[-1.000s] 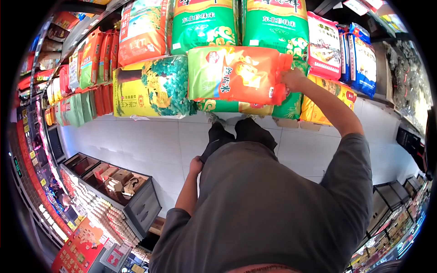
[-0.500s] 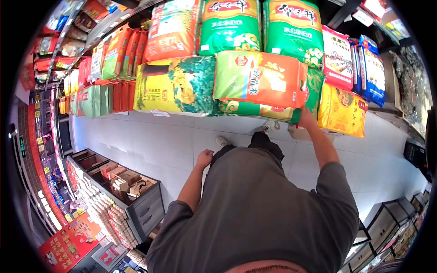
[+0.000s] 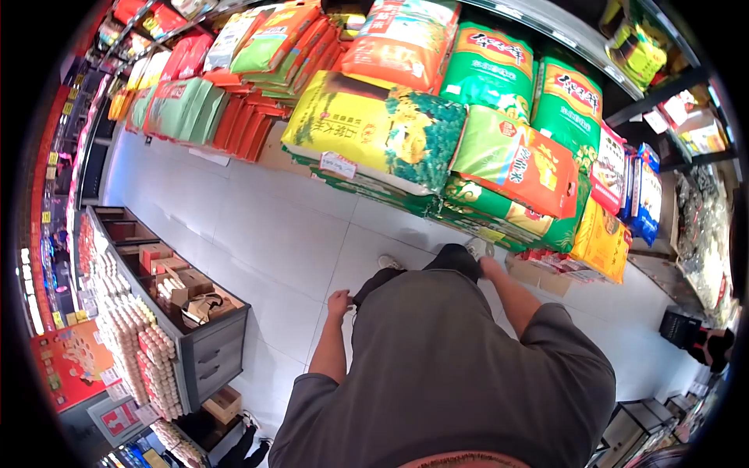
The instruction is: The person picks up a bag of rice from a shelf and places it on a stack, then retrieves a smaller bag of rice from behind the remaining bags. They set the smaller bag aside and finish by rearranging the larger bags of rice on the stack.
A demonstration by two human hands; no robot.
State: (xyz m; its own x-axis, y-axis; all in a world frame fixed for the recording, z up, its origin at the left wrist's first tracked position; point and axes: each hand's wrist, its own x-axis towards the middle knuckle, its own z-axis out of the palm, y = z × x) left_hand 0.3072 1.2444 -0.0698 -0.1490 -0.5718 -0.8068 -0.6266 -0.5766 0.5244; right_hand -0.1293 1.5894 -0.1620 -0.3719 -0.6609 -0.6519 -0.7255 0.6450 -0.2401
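Note:
My left hand (image 3: pixel 339 303) hangs beside my left thigh with its fingers loosely curled; nothing shows in it. My right hand (image 3: pixel 488 267) is low by my right leg, below the front edge of the rice stack and apart from it; its fingers are small and partly hidden. Nearest to it is a green rice bag (image 3: pixel 499 209) with gold patterns. On top of that lies an orange and light-green rice bag (image 3: pixel 515 160), slightly tilted. To its left lies a large yellow and teal rice bag (image 3: pixel 374 129).
Green rice bags (image 3: pixel 488 70) stand behind, and a yellow bag (image 3: pixel 599 242) lies at the right end. On the left, a grey display cabinet (image 3: pixel 214 351) holds boxes, with egg trays (image 3: pixel 125 312) beside it. Another person's legs (image 3: pixel 246 446) show at the bottom left.
My right hand has drawn back from the corner of the orange and green bag down to my leg. The view has shifted, so the rice stack appears further right. My left hand stays low.

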